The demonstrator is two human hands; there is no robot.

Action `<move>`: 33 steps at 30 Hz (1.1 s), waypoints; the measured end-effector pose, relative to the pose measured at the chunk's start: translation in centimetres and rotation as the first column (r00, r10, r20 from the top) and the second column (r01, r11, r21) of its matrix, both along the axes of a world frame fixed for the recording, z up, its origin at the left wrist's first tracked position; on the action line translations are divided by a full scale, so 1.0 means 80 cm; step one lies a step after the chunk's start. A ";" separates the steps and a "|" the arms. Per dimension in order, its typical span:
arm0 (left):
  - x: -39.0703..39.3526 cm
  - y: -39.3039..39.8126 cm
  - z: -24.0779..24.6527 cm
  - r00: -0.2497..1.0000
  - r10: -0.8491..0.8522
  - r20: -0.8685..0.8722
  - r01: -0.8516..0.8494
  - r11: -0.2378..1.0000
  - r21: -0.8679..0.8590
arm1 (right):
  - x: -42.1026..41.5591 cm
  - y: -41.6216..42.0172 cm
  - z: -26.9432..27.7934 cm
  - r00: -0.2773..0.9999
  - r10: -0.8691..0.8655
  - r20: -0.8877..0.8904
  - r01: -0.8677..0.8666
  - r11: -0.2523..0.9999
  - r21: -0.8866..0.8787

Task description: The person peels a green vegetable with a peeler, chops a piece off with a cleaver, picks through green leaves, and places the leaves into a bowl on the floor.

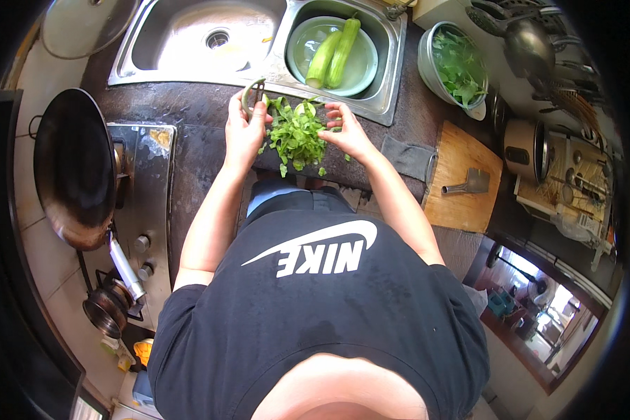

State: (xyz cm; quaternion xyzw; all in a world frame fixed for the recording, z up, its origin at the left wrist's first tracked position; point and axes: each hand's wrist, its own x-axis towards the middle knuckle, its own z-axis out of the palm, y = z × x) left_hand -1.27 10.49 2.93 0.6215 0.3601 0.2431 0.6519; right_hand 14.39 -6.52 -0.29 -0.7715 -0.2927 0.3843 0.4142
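My left hand [245,126] is closed around a peeler [259,93] with a curved green handle, at the left side of a heap of green peelings [296,139]. The heap lies on the dark countertop by the front rim of the sink. Among the peelings is a pale green round piece [305,109], partly covered. My right hand [349,131] is at the heap's right edge, fingers curled and apart, with the thumb close to the peelings. Two peeled green gourds [341,52] lie in a light green basin of water [367,65] in the right sink bowl.
A metal sink [189,81] spans the counter's back. On the right are a bowl of leafy greens [458,65], a grey cloth [407,157] and a cutting board [464,149] bearing a cleaver [475,182]. A large wok [73,168] and small pot [105,314] stand at the stove, left.
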 end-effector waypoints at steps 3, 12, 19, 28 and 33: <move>0.000 0.009 -0.012 0.997 -0.051 0.051 0.062 0.972 -0.226 | 0.000 0.005 0.039 0.692 -0.047 -0.720 0.210 0.968 0.139; 0.003 0.021 -0.019 0.994 0.034 0.106 -0.004 0.964 -0.266 | 0.014 0.015 0.046 0.832 -0.031 -0.554 0.063 0.997 0.038; -0.015 0.047 -0.021 0.995 0.096 0.032 -0.081 0.945 -0.317 | 0.049 0.039 0.001 0.988 -0.145 0.057 0.142 0.988 0.058; 0.002 0.112 -0.042 0.947 0.282 0.155 -0.185 0.871 -0.455 | 0.270 0.220 0.012 0.747 -0.357 0.561 0.180 0.920 0.347; 0.056 0.199 -0.087 0.919 0.345 0.188 -0.095 0.660 -0.745 | 0.322 0.308 -0.013 0.774 -0.423 0.472 0.185 0.863 0.469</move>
